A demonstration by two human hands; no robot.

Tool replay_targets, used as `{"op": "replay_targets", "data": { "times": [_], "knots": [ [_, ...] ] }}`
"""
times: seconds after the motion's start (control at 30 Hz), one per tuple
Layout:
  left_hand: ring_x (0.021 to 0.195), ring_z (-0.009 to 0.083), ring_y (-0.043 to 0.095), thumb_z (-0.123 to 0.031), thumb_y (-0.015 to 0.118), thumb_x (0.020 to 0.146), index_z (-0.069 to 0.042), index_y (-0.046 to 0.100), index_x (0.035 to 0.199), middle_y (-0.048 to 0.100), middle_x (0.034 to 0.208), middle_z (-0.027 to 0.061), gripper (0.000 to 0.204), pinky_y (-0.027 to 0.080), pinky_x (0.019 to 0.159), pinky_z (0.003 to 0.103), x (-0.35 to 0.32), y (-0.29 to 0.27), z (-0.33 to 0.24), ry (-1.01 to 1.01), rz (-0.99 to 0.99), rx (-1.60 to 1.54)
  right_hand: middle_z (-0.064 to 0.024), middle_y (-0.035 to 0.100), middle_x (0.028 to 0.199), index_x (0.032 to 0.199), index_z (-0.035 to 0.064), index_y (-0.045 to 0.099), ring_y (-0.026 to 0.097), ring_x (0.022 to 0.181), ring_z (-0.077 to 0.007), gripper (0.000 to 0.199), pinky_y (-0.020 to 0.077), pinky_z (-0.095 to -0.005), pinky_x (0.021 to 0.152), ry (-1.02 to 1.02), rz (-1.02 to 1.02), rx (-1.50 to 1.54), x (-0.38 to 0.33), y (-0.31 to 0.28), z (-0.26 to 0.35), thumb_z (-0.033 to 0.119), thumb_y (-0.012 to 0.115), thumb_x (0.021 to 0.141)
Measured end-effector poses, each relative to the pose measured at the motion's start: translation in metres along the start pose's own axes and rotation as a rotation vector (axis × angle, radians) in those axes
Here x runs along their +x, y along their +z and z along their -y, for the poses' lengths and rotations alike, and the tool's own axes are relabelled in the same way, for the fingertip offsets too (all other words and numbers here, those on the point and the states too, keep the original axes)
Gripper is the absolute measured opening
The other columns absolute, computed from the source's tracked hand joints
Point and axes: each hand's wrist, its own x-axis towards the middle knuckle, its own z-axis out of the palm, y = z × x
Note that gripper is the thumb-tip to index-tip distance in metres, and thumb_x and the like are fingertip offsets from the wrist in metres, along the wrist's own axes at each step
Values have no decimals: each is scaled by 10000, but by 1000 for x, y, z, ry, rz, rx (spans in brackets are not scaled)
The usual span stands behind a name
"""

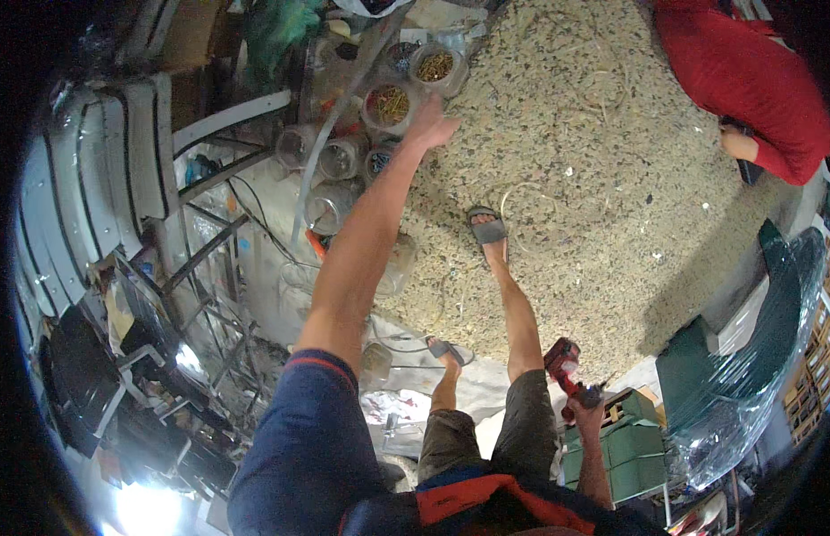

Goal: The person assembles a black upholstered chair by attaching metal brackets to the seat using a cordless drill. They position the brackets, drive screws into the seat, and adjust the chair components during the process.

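Currently, the right hand [588,413] grips a red drill [565,362] — left hand [432,125], beside a jar [367,113], unclear.

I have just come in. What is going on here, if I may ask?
A person is reaching the left hand beside an open tub of brass-coloured fasteners; whether it touches the tub is unclear. The right hand grips a red power drill, held low. Another person in red is at the upper right.

Workshop: red power drill [562,359], tubs [458,82] of brass-coloured fasteners [388,104], metal frames [225,174].
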Motion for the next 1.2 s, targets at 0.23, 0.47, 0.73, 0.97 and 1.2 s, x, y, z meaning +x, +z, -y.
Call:
{"op": "replay_targets", "data": {
  "times": [0.23,0.47,0.73,0.97,1.2],
  "knots": [
    [1580,375,159,-439,723,923,21,70,1639,143,1710,227,1073,315,1256,442,112,37,17,-72,9,-65,-81,695,1048,1222,-1,598,666,898,-192,594,577,-377,791,30,-86,-271,-13,-26,-47,120,919,737],
    [1424,412,450,-386,791,837,62,372,1537,450,1539,265,930,422,1165,455,114,62,-29,-179,20,-127,-86,710,960,1183,1,620,681,738,-189,501,555,-342,582,443,7,63,-29,-26,-16,130,895,786],
    [1242,440,610,-588,729,866,41,471,1473,597,1375,313,912,508,1016,515,-115,134,-6,-246,88,-375,-53,701,1019,1267,39,622,669,795,-172,619,566,-355,624,219,77,38,-13,-53,9,207,934,759],
    [1102,389,702,-572,696,880,26,630,1311,723,1139,276,740,551,945,464,-397,259,54,-398,-168,-509,-11,696,884,1143,146,657,669,703,-154,486,554,-341,509,77,153,-23,13,-82,46,346,903,775],
    [1093,441,688,-390,712,860,62,657,1236,696,1135,329,590,553,947,506,-733,357,143,-886,-242,-487,-8,659,749,980,69,703,586,548,-116,251,462,-308,446,-202,344,-345,23,-102,118,232,834,841]
  ]
}}
